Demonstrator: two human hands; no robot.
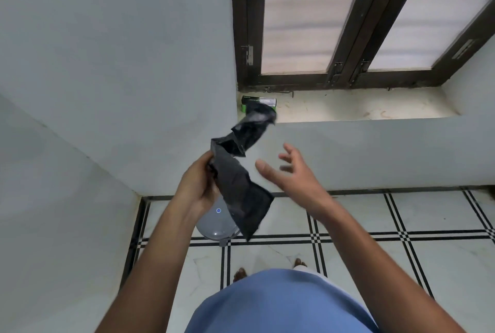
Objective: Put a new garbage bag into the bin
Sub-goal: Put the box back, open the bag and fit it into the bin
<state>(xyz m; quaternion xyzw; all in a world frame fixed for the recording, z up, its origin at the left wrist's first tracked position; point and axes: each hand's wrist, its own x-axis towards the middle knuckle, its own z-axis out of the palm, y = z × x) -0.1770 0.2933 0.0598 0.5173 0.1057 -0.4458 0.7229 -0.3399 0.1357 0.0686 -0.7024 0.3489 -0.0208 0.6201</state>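
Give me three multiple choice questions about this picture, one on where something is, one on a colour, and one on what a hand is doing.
1. Where is the green box?
A. on the floor
B. on the window ledge
C. in the bin

2. What colour is the garbage bag?
A. black
B. white
C. blue

3. What is the right hand doing?
A. gripping the bag
B. pressing on the bin lid
C. open, fingers spread, touching nothing

Answers:
1 B, the box lies at the ledge's left end under the window.
2 A, the folded plastic held by the left hand is black.
3 C, the right hand hangs beside the bag, above the grey bin, apart from both.
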